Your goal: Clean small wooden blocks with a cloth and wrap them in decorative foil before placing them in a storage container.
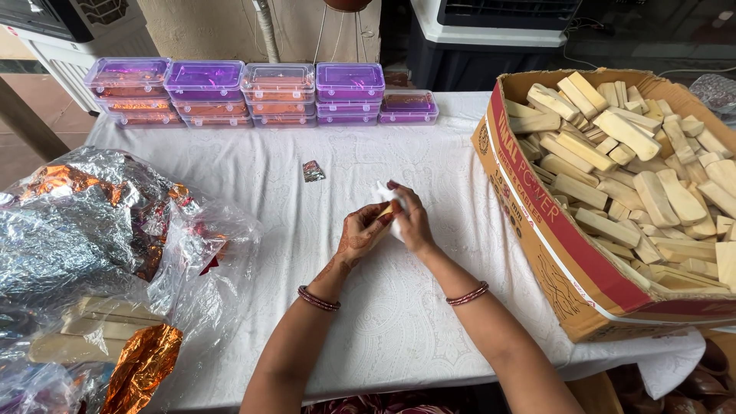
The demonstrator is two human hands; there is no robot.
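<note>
Pale bar (389,208) in both hands, white tablecloth (268,176), cardboard box (537,222) beside.

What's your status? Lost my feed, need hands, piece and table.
Left hand and right hand together, both gripping one pale wooden piece in white wrap. Cardboard box of pieces at right. Foil bag at left. Nothing between.

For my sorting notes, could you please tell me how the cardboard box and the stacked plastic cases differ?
The cardboard box is brown, large, open and tilted, heaped with pale wooden pieces. The plastic cases are small, clear with purple tint, lidded and stacked level in a row. The box sits at the table's right edge, the cases along the far edge. Both rest on the white tablecloth.
</note>
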